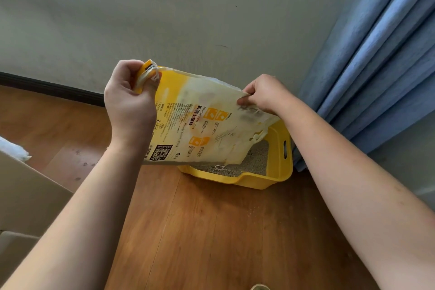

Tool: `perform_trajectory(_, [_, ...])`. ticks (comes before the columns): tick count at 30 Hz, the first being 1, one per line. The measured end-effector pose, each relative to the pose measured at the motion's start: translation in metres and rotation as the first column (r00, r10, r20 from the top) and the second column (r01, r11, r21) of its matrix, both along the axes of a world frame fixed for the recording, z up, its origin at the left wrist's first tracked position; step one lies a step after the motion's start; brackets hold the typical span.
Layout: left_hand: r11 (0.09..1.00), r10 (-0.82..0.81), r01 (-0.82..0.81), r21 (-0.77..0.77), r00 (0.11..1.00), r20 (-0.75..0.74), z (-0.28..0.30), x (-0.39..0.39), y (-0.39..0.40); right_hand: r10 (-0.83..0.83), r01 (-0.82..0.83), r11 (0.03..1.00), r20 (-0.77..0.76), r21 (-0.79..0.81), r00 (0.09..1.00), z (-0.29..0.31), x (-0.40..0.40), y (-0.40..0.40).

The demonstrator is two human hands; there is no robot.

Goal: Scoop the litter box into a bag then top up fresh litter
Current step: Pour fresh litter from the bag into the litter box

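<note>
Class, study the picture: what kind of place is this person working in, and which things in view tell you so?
Most likely a room in a home, by a window. Clues: the wood floor with a dark skirting board, the blue curtain, and a yellow litter box on the floor.

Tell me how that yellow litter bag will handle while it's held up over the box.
The litter bag looks floppy: it sags and creases between the left hand and right hand. It hangs flat, so probably nearly empty and light. Its surface looks smooth, so it might slip from a pinch.
</note>
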State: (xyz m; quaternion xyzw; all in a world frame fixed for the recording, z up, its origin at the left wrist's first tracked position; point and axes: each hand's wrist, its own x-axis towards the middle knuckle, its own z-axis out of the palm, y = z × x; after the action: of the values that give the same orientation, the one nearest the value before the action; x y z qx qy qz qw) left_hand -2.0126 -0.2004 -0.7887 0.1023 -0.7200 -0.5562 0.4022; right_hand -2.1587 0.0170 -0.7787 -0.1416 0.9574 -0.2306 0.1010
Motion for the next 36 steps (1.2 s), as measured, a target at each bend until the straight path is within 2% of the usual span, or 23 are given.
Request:
perform_trajectory(21, [1.0, -0.012, 0.012, -0.02, 1.0, -0.009, 0.005, 0.002, 0.002, -0.002, 0.001, 1.0, 0.059, 0.009, 0.998, -0.003, 0.006, 0.004])
perform_trajectory(36, [0.999, -0.041, 0.041, -0.01, 0.999, -0.012, 0.004, 0.002, 0.013, -0.031, 0.031, 0.999, 0.003, 0.041, 1.0, 0.002, 0.011, 0.015])
